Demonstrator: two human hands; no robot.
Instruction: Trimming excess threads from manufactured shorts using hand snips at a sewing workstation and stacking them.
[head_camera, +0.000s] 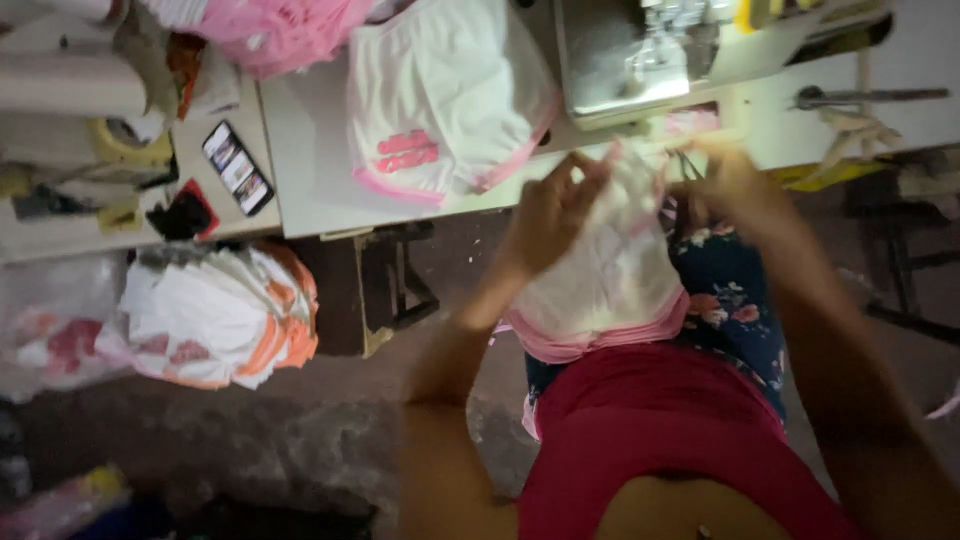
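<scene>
A small white garment with a pink hem (610, 280) lies over my lap, below the front edge of the sewing table (320, 190). My left hand (550, 215) rests on its upper left side with fingers spread and bent against the cloth. My right hand (725, 185) grips its upper right corner; it is blurred, and a thin dark object near the fingers may be small scissors. The sewing machine (640, 55) stands just beyond the hands.
Another white garment with pink trim (440, 100) lies on the table to the left. A phone (238, 168) sits at the table's left part. A stack of white and orange garments (220, 315) is piled lower left. Pink cloth (280, 30) is heaped behind.
</scene>
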